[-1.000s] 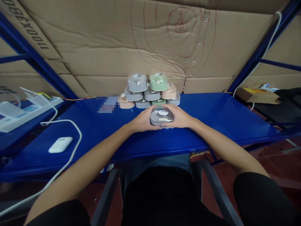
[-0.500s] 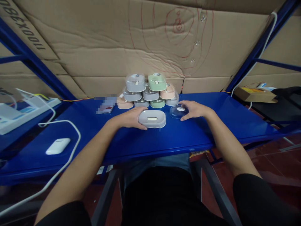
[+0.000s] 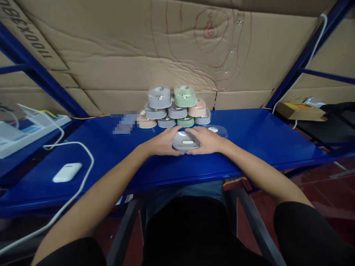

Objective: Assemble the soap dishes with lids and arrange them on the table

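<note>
A grey oval box (image 3: 186, 142) with a small white piece in its middle is held between both hands over the blue table (image 3: 177, 168). My left hand (image 3: 165, 142) grips its left end, and my right hand (image 3: 206, 140) wraps round its right end. Beyond the right hand lies a clear lid (image 3: 217, 130) with a round label, partly hidden by that hand. Behind the hands stands a stack of lidded boxes in three rows, among them a grey one (image 3: 159, 97) and a green one (image 3: 185, 96) on top.
A phone-like flat item (image 3: 124, 125), blurred out, lies left of the stack. Nearer on the left are a white earphone case (image 3: 67, 172), a white cable (image 3: 90, 151) and a white power strip (image 3: 30, 131). An open carton (image 3: 301, 111) sits at the right.
My right hand has left the clear lid and moved left onto the grey box. The box has shifted slightly right with my left hand. The lid lies a little farther right.
</note>
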A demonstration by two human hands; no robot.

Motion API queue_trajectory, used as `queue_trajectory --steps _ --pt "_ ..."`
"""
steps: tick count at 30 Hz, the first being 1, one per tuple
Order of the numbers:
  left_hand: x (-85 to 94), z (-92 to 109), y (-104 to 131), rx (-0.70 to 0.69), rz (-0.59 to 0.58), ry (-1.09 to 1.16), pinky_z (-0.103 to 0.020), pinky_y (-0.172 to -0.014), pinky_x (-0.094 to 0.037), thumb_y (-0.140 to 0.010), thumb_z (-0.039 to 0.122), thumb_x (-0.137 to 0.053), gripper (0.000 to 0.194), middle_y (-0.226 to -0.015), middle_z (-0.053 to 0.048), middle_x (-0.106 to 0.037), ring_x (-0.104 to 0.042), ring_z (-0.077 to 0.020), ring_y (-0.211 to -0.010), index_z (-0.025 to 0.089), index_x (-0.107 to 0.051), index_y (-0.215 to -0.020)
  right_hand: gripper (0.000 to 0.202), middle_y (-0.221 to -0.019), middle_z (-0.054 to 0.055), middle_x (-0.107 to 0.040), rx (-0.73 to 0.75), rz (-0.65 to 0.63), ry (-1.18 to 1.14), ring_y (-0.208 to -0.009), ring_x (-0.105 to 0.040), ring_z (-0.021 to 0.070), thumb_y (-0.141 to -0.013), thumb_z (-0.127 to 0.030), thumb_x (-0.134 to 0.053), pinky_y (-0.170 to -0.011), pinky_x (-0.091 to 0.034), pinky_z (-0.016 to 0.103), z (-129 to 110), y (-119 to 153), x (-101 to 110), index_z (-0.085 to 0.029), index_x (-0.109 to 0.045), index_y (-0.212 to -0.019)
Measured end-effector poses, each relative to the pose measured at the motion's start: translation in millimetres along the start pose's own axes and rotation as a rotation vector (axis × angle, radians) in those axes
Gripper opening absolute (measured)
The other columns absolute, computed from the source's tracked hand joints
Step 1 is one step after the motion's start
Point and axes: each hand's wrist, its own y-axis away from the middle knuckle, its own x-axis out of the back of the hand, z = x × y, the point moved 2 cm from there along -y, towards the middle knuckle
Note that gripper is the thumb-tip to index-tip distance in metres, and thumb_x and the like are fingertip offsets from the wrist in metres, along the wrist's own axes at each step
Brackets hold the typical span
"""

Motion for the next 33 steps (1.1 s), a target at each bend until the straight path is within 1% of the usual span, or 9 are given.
queue_trajectory --steps 4,10,16,19,21,24,26,30,33 --pt "2.6 0 0 0.011 -0.007 -0.007 -0.063 -0.125 -0.060 -0.072 0.056 -0.099 0.115 -0.165 -0.022 -0.069 -0.066 -0.0514 -0.156 0.025 -0.053 -0.172 0.094 -0.158 0.022 -0.071 0.000 0.081 -0.009 -0.144 -0.070 0.0460 -0.096 -0.076 -0.083 -0.123 -0.060 0.066 -1 0 2 -0.023 -0.059 -0.170" --pt "17.6 -8 -2 0.007 0.012 -0.029 -0.064 -0.124 -0.059 -0.072 0.052 -0.094 0.103 -0.161 -0.023 -0.071 -0.070 -0.0499 -0.150 0.021 -0.058 -0.164 0.104 -0.172 0.020 -0.065 -0.018 0.159 -0.102 -0.157 -0.065 0.0464 -0.091 -0.082 -0.087 -0.131 -0.054 0.068 0 14 34 -0.027 -0.056 -0.173" --pt "31.5 -25 1 0.143 0.033 -0.165 -0.064 -0.112 -0.063 -0.073 0.052 -0.092 0.057 -0.125 -0.017 -0.083 -0.078 -0.0500 -0.128 0.027 -0.076 -0.122 0.112 -0.168 0.015 -0.072 0.065 -0.072 -0.162 -0.151 -0.071 0.0442 -0.080 -0.081 -0.099 -0.129 -0.057 0.063 -4 30 37 -0.029 -0.063 -0.172" --pt "34.8 -24 2 0.135 -0.002 -0.182 -0.061 -0.112 -0.062 -0.075 0.055 -0.089 0.060 -0.128 -0.017 -0.083 -0.077 -0.0483 -0.129 0.026 -0.075 -0.126 0.117 -0.167 0.016 -0.073 0.065 -0.129 -0.143 -0.150 -0.071 0.0452 -0.074 -0.083 -0.102 -0.125 -0.060 0.064 -3 28 32 -0.029 -0.064 -0.171" --pt "36.0 -20 2 0.131 -0.051 -0.221 -0.061 -0.114 -0.061 -0.080 0.058 -0.084 0.064 -0.136 -0.019 -0.082 -0.076 -0.0487 -0.133 0.023 -0.073 -0.133 0.116 -0.160 0.018 -0.077 0.065 -0.093 -0.132 -0.142 -0.075 0.0436 -0.078 -0.087 -0.097 -0.119 -0.063 0.061 3 27 38 -0.026 -0.065 -0.170" --pt "37.4 -14 2 0.116 -0.105 -0.270 -0.058 -0.118 -0.059 -0.086 0.061 -0.078 0.067 -0.144 -0.019 -0.080 -0.075 -0.0470 -0.137 0.022 -0.070 -0.140 0.093 -0.147 0.019 -0.082 -0.022 0.086 -0.055 -0.132 -0.079 0.0422 -0.096 -0.086 -0.082 -0.116 -0.063 0.059 21 30 59 -0.021 -0.071 -0.162" --pt "38.0 -12 1 0.113 -0.114 -0.283 -0.057 -0.120 -0.058 -0.087 0.062 -0.077 0.070 -0.147 -0.018 -0.079 -0.074 -0.0467 -0.140 0.022 -0.070 -0.143 0.087 -0.148 0.021 -0.080 -0.168 0.139 0.063 -0.137 -0.076 0.0472 -0.096 -0.082 -0.083 -0.120 -0.060 0.065 38 34 71 -0.020 -0.075 -0.157" --pt "38.2 -11 2 0.124 -0.104 -0.275 -0.059 -0.120 -0.058 -0.087 0.063 -0.076 0.075 -0.149 -0.022 -0.077 -0.073 -0.0487 -0.140 0.018 -0.069 -0.146 0.105 -0.156 0.020 -0.075 -0.378 -0.054 0.152 -0.148 -0.069 0.0519 -0.075 -0.074 -0.104 -0.126 -0.058 0.069 69 39 74 -0.023 -0.072 -0.161" --pt "37.8 -13 2 0.116 -0.095 -0.261 -0.059 -0.120 -0.058 -0.086 0.062 -0.078 0.075 -0.149 -0.022 -0.077 -0.073 -0.0482 -0.140 0.018 -0.070 -0.147 0.101 -0.152 0.018 -0.079 -0.383 -0.119 0.105 -0.140 -0.075 0.0467 -0.075 -0.062 -0.104 -0.120 -0.063 0.063 77 39 71 -0.024 -0.070 -0.163"
